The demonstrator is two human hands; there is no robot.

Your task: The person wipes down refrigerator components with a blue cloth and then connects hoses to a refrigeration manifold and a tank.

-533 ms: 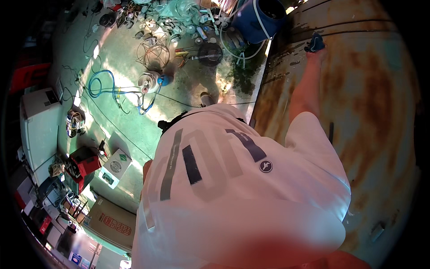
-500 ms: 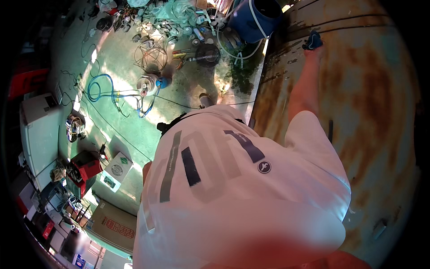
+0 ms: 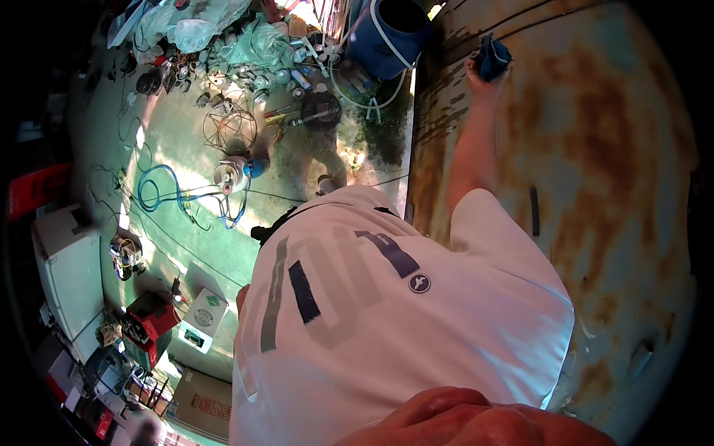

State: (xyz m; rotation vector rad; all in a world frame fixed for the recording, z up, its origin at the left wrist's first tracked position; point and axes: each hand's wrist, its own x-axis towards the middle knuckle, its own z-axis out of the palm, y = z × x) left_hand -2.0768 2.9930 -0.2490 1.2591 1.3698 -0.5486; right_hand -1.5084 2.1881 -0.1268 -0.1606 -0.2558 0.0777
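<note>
With my right arm stretched far forward, my right hand (image 3: 485,83) is closed on a dark blue cloth (image 3: 493,59). It holds the bunched cloth at the far end of a large, rust-stained metal panel (image 3: 580,178). Dark wet-looking streaks mark the panel just left of the hand. Of my left arm only a sliver of skin (image 3: 242,299) shows at the left edge of my white shirt; its fingers are hidden.
A blue bucket (image 3: 387,41) stands left of the panel's far end. Cluttered bags (image 3: 260,48), a wire frame (image 3: 229,126), a canister (image 3: 230,175) and a coiled blue hose (image 3: 152,189) lie on the floor. A dark strip (image 3: 534,212) rests on the panel.
In the picture, my right hand and the cloth have shifted left and slightly up, and more of the cloth shows. The whole view has shifted as well.
</note>
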